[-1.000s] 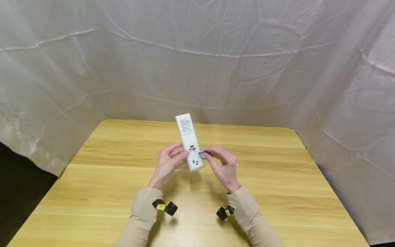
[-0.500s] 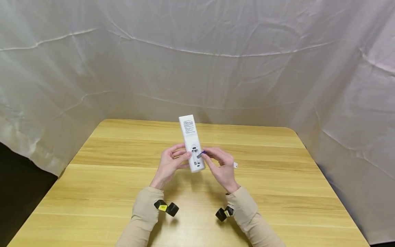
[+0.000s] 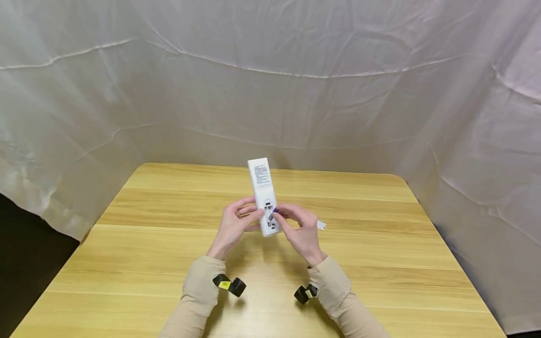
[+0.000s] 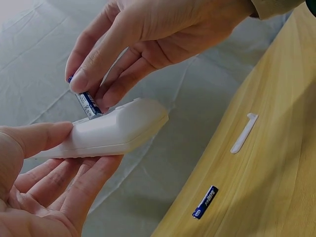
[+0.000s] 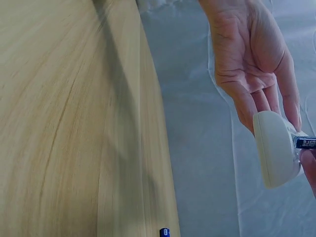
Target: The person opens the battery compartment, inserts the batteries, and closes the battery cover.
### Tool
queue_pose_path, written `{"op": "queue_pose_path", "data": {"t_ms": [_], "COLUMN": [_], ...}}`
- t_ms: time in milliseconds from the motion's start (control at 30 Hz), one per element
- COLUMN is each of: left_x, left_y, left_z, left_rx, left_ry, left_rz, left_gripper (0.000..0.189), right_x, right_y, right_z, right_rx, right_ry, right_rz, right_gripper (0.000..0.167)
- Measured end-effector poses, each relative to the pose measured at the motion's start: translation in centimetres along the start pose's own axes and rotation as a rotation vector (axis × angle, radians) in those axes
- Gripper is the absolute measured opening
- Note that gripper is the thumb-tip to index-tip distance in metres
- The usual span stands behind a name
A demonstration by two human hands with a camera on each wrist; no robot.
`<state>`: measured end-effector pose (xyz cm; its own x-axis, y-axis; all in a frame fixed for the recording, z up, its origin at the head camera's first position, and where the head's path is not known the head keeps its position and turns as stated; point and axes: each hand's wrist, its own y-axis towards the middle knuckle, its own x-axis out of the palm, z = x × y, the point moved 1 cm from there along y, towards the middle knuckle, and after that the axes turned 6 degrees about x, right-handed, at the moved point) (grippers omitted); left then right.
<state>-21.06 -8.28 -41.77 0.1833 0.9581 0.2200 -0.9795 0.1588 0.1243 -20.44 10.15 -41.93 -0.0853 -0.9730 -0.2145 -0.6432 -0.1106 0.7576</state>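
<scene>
My left hand holds a white remote control above the table, thumb on one side and fingers beneath. Its back faces up, showing a printed label and an uncovered battery compartment. Between thumb and fingertips, my right hand pinches a blue and silver battery. In the left wrist view the battery stands tilted, its lower end at the compartment. The right wrist view shows the same battery at the remote's edge, with only a thumb of the right hand at the frame's border.
On the wooden table lies a white battery cover, partly behind the right hand in the head view. A second blue battery rests near it. Pale cloth hangs behind and along the sides of the table.
The remote and left hand have shifted slightly right. The right hand has moved a little left, bringing the battery from beside the remote over its compartment. More of the cover shows.
</scene>
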Motion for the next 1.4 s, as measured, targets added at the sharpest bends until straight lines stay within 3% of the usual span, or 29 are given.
{"op": "queue_pose_path", "data": {"t_ms": [333,800,1200,1400], "left_x": [0.0,0.3,0.5,0.5], "left_y": [0.0,-0.2,-0.1,-0.1], "left_z": [-0.1,0.1,0.1,-0.1], "left_rx": [0.01,0.014,0.006,0.015], "left_ry": [0.003,0.029,0.016,0.011], "left_rz": [0.017,0.002,-0.001,0.003], "left_gripper": [0.043,0.046,0.047,0.046], "right_x": [0.2,0.5,0.8,0.8], "right_y": [-0.2,-0.3,-0.4,-0.5], "right_z": [-0.3,-0.8,-1.3,-1.3], "right_rx": [-0.007,-0.045,-0.129,-0.119], "right_ry": [-0.116,-0.186,-0.382,-0.437], "right_rz": [-0.013,-0.019,-0.018,-0.031], "right_gripper": [0.021,0.023,0.026,0.027]}}
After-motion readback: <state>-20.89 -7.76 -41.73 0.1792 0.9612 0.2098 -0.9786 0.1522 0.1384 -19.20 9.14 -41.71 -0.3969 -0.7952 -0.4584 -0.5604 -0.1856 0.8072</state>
